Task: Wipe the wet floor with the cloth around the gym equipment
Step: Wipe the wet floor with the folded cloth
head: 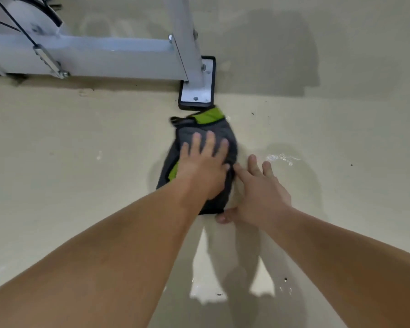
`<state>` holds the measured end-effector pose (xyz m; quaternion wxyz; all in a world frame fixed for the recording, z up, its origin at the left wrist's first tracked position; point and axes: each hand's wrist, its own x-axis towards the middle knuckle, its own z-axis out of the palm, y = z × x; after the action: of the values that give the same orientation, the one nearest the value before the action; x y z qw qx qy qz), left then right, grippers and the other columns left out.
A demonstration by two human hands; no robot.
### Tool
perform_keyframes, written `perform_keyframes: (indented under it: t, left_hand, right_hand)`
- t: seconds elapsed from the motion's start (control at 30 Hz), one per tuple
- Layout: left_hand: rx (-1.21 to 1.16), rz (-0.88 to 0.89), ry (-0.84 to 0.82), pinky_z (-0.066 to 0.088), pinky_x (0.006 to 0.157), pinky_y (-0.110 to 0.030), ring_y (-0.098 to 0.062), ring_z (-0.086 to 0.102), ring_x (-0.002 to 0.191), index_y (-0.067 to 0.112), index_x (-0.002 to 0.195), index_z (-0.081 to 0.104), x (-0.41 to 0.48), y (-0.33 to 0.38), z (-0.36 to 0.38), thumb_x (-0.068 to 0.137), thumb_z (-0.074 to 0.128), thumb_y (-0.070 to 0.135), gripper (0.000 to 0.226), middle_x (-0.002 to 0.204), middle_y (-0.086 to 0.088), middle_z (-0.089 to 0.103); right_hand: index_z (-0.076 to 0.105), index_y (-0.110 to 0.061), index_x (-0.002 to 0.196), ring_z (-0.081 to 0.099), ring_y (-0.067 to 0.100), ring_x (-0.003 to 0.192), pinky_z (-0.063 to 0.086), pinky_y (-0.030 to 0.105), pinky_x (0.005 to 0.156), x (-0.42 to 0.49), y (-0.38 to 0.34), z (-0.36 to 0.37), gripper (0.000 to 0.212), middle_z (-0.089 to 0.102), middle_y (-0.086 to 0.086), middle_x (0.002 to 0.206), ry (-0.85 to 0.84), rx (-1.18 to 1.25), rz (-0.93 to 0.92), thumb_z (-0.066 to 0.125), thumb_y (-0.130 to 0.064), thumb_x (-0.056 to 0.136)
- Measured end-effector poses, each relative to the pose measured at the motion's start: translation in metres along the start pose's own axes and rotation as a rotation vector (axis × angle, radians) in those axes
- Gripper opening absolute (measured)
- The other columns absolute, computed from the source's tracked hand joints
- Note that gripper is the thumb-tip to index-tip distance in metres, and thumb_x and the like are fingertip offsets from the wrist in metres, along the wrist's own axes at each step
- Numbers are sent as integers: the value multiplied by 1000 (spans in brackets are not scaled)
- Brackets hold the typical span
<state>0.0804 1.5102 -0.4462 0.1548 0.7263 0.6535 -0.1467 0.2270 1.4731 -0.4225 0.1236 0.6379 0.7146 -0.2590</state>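
Pressing left hand [202,168] flat on cloth [227,136], right hand [260,192] beside

The grey cloth with green trim [230,133] is smeared by motion blur at its far end and half hidden under the left grip [199,171], while the white metal gym frame [104,55] is cut off by the top and left edges.

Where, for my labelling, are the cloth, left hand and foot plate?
cloth [184,133], head view, grey part near its far left corner.
left hand [202,171], head view, back of the hand.
foot plate [199,91], head view, white face near its bolt.
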Motion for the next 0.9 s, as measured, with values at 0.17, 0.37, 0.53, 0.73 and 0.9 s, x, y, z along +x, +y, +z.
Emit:
perform_keyframes:
  t: [0.17, 0.37, 0.53, 0.73, 0.9]
  left_hand:
    - [50, 129, -66, -8, 129, -49, -28, -26, 157, 31, 162, -19, -62, -11, 18, 110, 12, 49, 63, 171, -1, -27]
    - [14, -30, -424, 3, 129, -46, -24, -29, 156, 36, 160, -23, -121, -40, -2, 109, 29, 51, 74, 168, 5, -33]
    - [-32, -61, -607, 21, 125, -62, -28, -22, 159, 36, 163, -16, -107, -35, -35, 107, 40, 47, 80, 171, 6, -28]
    - [37, 5, -652, 20, 124, -64, -36, -24, 157, 35, 162, -22, -100, -37, -37, 106, 44, 51, 87, 168, -1, -35]
    - [53, 117, -584, 0, 128, -58, -41, -34, 151, 35, 159, -28, -73, -55, -36, 101, 47, 65, 99, 161, -7, -45]
  right_hand:
    - [5, -41, 159, -13, 29, 156, 19, 48, 125, -6, -1, -4, 136, -14, -6, 171, -9, 46, 11, 85, -71, 53]
    - [-5, -27, 161, -5, 51, 153, 25, 60, 118, 4, -27, -21, 144, -14, 17, 169, -123, -166, 47, 86, -69, 57]
    - [-9, -19, 161, -5, 55, 151, 27, 66, 115, 5, -41, -22, 147, -15, 26, 166, -159, -193, 90, 90, -62, 60]
    - [-10, -21, 161, -7, 54, 151, 25, 65, 117, 5, -41, -19, 148, -19, 24, 166, -160, -186, 92, 90, -60, 59]
    - [-9, -28, 160, -6, 50, 151, 27, 63, 116, 7, -33, -16, 153, -17, 17, 166, -173, -177, 99, 91, -65, 51]
